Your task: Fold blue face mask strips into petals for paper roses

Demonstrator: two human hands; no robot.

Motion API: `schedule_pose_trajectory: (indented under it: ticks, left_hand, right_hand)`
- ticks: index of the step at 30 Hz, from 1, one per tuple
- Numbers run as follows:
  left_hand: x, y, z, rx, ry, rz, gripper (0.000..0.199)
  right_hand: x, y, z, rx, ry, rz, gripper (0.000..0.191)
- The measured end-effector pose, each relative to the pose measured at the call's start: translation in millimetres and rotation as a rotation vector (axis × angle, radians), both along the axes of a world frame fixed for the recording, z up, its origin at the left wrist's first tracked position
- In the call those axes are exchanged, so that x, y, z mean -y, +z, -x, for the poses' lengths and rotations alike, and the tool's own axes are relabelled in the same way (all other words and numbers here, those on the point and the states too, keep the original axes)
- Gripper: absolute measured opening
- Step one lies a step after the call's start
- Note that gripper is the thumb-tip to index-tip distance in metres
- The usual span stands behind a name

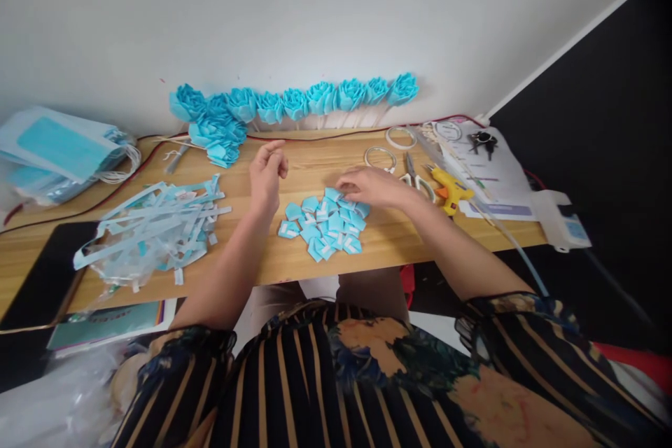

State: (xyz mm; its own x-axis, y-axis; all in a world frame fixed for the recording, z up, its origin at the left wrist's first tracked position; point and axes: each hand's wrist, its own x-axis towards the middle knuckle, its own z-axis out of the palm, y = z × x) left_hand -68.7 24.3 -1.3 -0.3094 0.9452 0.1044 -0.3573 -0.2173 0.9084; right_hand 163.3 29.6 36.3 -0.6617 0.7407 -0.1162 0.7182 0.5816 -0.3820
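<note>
As the right hand (370,187) was held with bent, narrowed fingers at the far right edge of a pile of folded blue pieces (334,224), whether one was pinched could not be told. The left hand (267,171) was held loosely curled, index finger extended, past the pile's left side; its grip could not be made out. The pile was spread on the wooden tabletop (312,157). Near the right wrist, scissors (414,175) were laid beside a yellow glue gun (451,192). To the left, pale-blue strips (162,220) were heaped beside a smartphone (47,269). Blue artificial roses (322,96) were lined along the wall (315,7), and face masks (63,143) were stacked at far left.
</note>
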Motion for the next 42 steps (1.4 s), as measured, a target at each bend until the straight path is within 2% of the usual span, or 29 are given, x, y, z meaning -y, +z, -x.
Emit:
schedule_pose_trajectory:
  ticks: [3,6,8,10,12,14,18,23,29,32,34,38,42]
  left_hand:
    - [4.0,0.3,-6.4,-0.055,-0.074,0.019,0.007]
    - [5.5,-0.3,-8.4,-0.106,-0.118,0.022,0.01]
    - [5.8,-1.1,-8.3,-0.132,-0.136,0.004,0.014]
    - [6.4,-1.5,-8.6,-0.153,-0.171,-0.008,0.019]
    - [7.9,-0.7,-10.1,-0.184,-0.231,0.003,0.025]
    - [10.2,1.0,-12.7,-0.233,-0.302,0.022,0.029]
    - [13.0,2.8,-16.4,-0.297,-0.387,0.014,0.03]
    - [10.1,-0.9,-12.1,-0.275,-0.333,0.029,0.027]
    - [11.6,3.4,-12.3,-0.445,-0.417,0.018,0.023]
    - [12.3,5.0,-13.5,-0.491,-0.422,0.015,0.022]
    - [11.3,4.4,-12.5,-0.471,-0.384,0.024,0.021]
    - [9.1,2.8,-9.9,-0.396,-0.311,0.026,0.024]
    - [11.1,4.8,-12.9,-0.365,-0.363,0.068,0.028]
  right_hand:
    - [4.4,-13.9,5.3,-0.069,-0.027,-0.076,0.022]
    - [-0.4,-25.7,7.8,-0.337,-0.257,0.0,0.014]
    - [-6.2,-29.5,8.6,-0.657,-0.406,0.167,0.013]
    - [-11.1,-30.0,10.7,-0.965,-0.484,0.388,0.019]
    - [-13.5,-28.5,15.5,-1.149,-0.505,0.569,0.028]
    - [-13.2,-26.8,22.8,-1.221,-0.5,0.665,0.035]
    - [-8.6,-27.2,37.6,-1.233,-0.476,0.699,0.035]
    - [-9.3,-27.7,36.8,-1.098,-0.355,0.659,0.026]
    - [-20.9,-10.4,26.4,-0.828,-0.234,0.37,0.034]
    - [-23.0,-7.1,28.7,-0.67,-0.187,0.288,0.03]
    - [-22.5,-11.3,30.9,-0.646,-0.176,0.281,0.028]
    - [-20.1,-29.3,34.3,-0.805,-0.236,0.34,0.026]
    - [-18.7,-43.7,36.3,-0.919,-0.312,0.328,0.027]
